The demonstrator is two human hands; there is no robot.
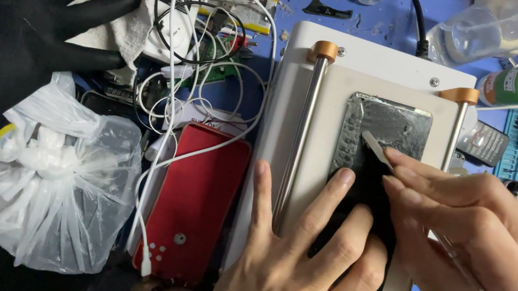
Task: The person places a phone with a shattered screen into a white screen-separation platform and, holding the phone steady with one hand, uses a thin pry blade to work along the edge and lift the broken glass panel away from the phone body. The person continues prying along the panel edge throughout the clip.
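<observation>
On the white machine (382, 68), centre frame: dark phone (370, 184) lies flat, upper part scraped to silver. Left hand (295, 269), fingers spread, presses its lower end at 6 o'clock. Right hand (474, 228) pinches a thin metal tool (375, 147), blade on the phone's middle. Scraping step, by my reading; next stroke needs a shallow angle and steady hold-down. Red case (194, 204) at 9 o'clock.

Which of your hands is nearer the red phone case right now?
Left. The left hand presses the phone on the plate, right beside the red phone case; the right hand is farther off, holding a scraper.
</observation>
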